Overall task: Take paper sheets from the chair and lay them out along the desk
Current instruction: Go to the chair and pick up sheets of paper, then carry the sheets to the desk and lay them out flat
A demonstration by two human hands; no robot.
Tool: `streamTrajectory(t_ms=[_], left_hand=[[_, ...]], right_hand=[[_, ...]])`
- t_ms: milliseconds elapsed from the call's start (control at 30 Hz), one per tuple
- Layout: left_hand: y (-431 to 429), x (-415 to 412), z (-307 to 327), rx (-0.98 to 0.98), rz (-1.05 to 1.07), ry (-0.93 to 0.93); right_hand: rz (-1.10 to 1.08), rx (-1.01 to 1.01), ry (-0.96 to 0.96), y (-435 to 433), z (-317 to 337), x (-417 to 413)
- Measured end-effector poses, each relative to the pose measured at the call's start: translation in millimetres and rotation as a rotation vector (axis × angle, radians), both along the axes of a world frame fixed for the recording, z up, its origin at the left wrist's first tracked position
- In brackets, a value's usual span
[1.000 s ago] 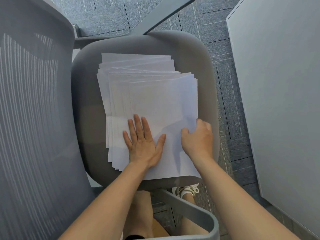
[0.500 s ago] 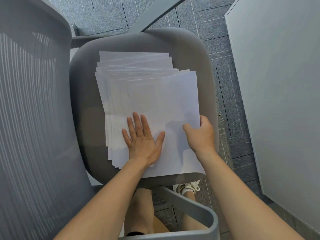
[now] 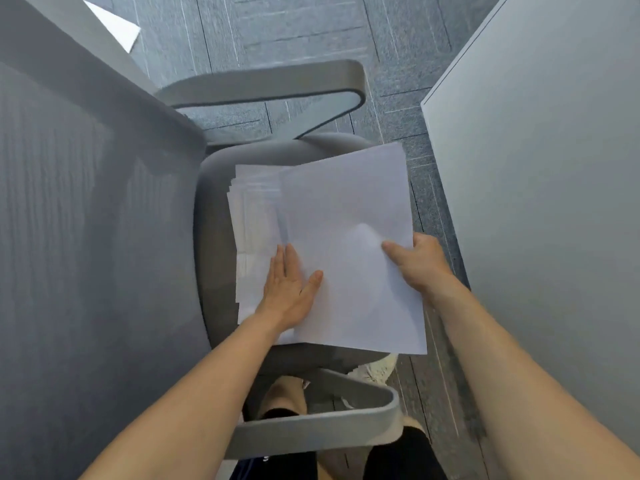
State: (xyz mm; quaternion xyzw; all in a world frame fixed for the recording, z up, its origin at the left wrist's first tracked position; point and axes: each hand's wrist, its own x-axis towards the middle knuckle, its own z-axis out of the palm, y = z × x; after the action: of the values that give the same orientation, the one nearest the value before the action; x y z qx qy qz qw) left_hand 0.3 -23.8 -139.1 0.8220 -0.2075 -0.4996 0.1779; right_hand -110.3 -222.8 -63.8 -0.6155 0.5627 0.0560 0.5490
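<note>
A stack of white paper sheets [image 3: 254,216] lies on the grey chair seat [image 3: 214,188]. My left hand [image 3: 289,285] rests flat on the stack, fingers straight. My right hand [image 3: 420,263] pinches the right edge of the top sheet [image 3: 349,244], thumb on top. That sheet is lifted and slid to the right, overhanging the seat's right side and bulging slightly near my thumb. The grey desk [image 3: 554,202] stands to the right of the chair.
The chair's mesh backrest [image 3: 86,237] fills the left. Its armrests sit at the far side [image 3: 277,84] and near side [image 3: 322,424]. Blue-grey carpet [image 3: 294,29] runs between chair and desk. A white sheet corner [image 3: 114,24] shows at top left. My legs and shoe [image 3: 375,370] are below.
My right hand has pulled the top sheet off the stack toward the right and raised it. My left hand stays pressed on the stack. The camera has tilted up and shifted.
</note>
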Motion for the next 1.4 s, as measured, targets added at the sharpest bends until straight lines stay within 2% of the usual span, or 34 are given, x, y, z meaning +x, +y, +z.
streamTrajectory(t_ms=[100,167,233,333,433,500,633,700,800,933,1133,1400], left_hand=[[-23,17,77,-0.213,0.363,0.234],[-41,29,139,-0.291,0.488,0.226],[-59,36,195,-0.409,0.563,0.359],[-84,33,262,-0.573,0.528,0.688],[-108,2,309,-0.519,0.404,0.75],[-122,-31,334,-0.464,0.296,0.717],[-148,-111,375,-0.476,-0.005,0.437],[-160,-154,394,-0.522,-0.143,0.319],[-178,-223,424,-0.575,-0.254,0.253],[-192,-337,451,-0.624,-0.341,0.247],[-209,-503,457,-0.642,-0.454,0.319],[-247,-673,471,-0.654,-0.67,0.376]], right_hand=[[-0.012,0.001,-0.057,-17,81,-5],[-0.045,-0.008,-0.106,-23,138,-18],[-0.126,0.022,-0.189,-25,193,-36],[-0.262,0.063,-0.339,-26,258,-71],[-0.356,0.01,-0.355,-20,300,-116],[-0.41,-0.047,-0.314,-16,319,-150],[-0.531,-0.137,-0.241,-4,350,-227],[-0.587,-0.209,-0.268,0,365,-273],[-0.682,-0.303,-0.375,4,388,-347],[-0.821,-0.34,-0.416,18,401,-456],[-0.981,-0.424,-0.406,41,412,-614],[-1.185,-0.479,-0.376,47,423,-775]])
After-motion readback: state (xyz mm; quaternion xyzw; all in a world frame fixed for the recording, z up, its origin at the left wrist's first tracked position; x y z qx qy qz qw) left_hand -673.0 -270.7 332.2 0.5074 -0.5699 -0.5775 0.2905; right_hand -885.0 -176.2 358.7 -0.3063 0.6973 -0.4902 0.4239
